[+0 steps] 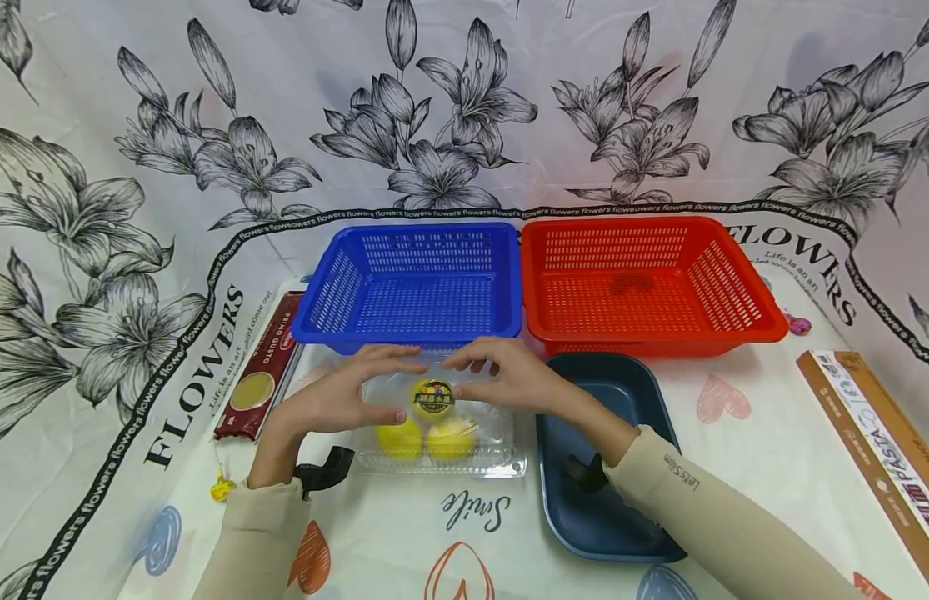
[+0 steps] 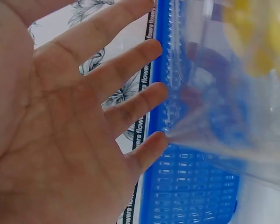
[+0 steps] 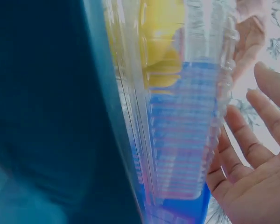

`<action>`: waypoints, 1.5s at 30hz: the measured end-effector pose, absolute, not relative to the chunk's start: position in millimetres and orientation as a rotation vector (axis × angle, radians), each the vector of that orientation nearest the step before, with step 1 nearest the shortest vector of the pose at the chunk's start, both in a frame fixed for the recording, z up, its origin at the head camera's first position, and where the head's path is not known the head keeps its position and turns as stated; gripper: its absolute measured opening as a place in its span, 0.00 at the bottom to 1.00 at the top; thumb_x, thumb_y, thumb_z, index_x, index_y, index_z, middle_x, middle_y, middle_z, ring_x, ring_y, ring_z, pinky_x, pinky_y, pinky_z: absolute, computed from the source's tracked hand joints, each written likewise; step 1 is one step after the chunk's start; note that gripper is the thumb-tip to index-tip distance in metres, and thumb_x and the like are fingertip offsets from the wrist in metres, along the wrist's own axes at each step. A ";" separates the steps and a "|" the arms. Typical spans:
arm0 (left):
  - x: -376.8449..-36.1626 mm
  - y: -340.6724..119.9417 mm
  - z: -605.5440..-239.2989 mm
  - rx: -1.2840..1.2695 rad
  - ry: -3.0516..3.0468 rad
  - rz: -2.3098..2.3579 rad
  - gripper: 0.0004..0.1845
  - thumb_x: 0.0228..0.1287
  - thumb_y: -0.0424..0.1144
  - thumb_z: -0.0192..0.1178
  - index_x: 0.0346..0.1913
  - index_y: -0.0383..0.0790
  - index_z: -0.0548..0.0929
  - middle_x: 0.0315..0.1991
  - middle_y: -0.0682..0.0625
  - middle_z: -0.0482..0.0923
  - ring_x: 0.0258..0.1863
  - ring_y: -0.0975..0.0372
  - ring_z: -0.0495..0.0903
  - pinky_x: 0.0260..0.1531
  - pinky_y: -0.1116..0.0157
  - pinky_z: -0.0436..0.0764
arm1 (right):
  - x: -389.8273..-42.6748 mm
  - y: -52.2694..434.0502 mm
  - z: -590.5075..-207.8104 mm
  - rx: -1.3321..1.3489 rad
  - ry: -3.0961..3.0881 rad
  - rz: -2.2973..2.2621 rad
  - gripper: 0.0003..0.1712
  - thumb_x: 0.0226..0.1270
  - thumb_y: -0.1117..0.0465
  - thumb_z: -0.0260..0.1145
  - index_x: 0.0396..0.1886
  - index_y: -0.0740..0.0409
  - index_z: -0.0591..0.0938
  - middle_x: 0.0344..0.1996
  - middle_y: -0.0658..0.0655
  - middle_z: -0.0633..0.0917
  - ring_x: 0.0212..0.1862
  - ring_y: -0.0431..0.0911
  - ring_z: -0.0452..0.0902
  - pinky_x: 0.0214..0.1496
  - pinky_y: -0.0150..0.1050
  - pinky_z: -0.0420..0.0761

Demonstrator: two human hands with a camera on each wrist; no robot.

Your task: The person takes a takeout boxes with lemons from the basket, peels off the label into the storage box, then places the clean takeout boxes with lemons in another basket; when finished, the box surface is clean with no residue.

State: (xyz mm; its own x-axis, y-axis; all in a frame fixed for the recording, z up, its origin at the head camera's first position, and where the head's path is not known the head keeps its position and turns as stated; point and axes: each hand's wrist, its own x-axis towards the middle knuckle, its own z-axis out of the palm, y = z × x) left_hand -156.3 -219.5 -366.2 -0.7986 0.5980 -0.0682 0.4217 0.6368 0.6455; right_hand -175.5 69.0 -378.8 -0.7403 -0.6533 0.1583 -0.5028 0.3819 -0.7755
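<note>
Head view: left hand (image 1: 340, 398) at nine o'clock, right hand (image 1: 512, 375) at two o'clock of the clear container (image 1: 486, 467); both grips released, fingers parted, contact unclear.

The room's kind is hidden: flower-printed cloth (image 1: 284, 83) covers the table (image 1: 389, 533) and rises behind it. The pasta box (image 1: 884, 462), blue basket (image 1: 434, 300) and clear fruit container (image 1: 443, 425) look kitchen-like, homely.
</note>
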 end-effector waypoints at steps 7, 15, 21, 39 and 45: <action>-156.8 -220.0 -371.4 0.842 2.616 0.872 0.32 0.58 0.37 0.75 0.67 0.52 0.80 0.78 0.48 0.63 0.79 0.46 0.53 0.68 0.29 0.60 | -181.9 54.5 -384.4 -1.089 2.466 -1.192 0.21 0.65 0.55 0.74 0.58 0.49 0.86 0.53 0.51 0.87 0.56 0.50 0.77 0.58 0.50 0.79; -156.2 -219.9 -376.1 0.848 2.641 0.839 0.33 0.57 0.38 0.75 0.68 0.50 0.80 0.79 0.47 0.60 0.78 0.45 0.51 0.68 0.29 0.58 | -183.5 43.9 -387.5 -1.137 2.542 -1.058 0.21 0.64 0.54 0.75 0.56 0.51 0.88 0.51 0.55 0.86 0.53 0.47 0.70 0.53 0.41 0.70; -156.9 -219.7 -377.0 0.839 2.643 0.838 0.33 0.57 0.38 0.75 0.67 0.50 0.80 0.79 0.46 0.60 0.78 0.45 0.50 0.68 0.29 0.58 | -181.7 41.1 -387.9 -1.100 2.593 -0.977 0.24 0.62 0.54 0.76 0.59 0.48 0.87 0.52 0.55 0.83 0.54 0.49 0.70 0.53 0.42 0.72; -156.1 -220.1 -378.8 0.840 2.630 0.861 0.34 0.56 0.36 0.76 0.67 0.48 0.80 0.79 0.44 0.60 0.78 0.44 0.51 0.69 0.30 0.59 | -176.9 39.4 -391.0 -1.073 2.576 -0.968 0.20 0.63 0.54 0.76 0.55 0.46 0.88 0.52 0.52 0.81 0.52 0.47 0.66 0.54 0.44 0.67; -157.7 -220.9 -380.0 0.864 2.639 0.854 0.34 0.56 0.36 0.76 0.68 0.48 0.80 0.78 0.44 0.60 0.77 0.43 0.51 0.69 0.30 0.59 | -177.6 40.7 -392.6 -1.075 2.555 -1.045 0.18 0.62 0.57 0.77 0.52 0.45 0.87 0.52 0.50 0.83 0.53 0.47 0.67 0.57 0.45 0.67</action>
State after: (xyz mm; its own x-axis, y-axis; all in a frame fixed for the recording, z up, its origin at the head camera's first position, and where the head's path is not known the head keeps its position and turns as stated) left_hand -157.7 -220.9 -380.0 -0.7977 0.6018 -0.0405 0.4640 0.6552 0.5962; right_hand -177.6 40.7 -392.6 -0.7229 -0.6836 0.1005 -0.5581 0.4919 -0.6683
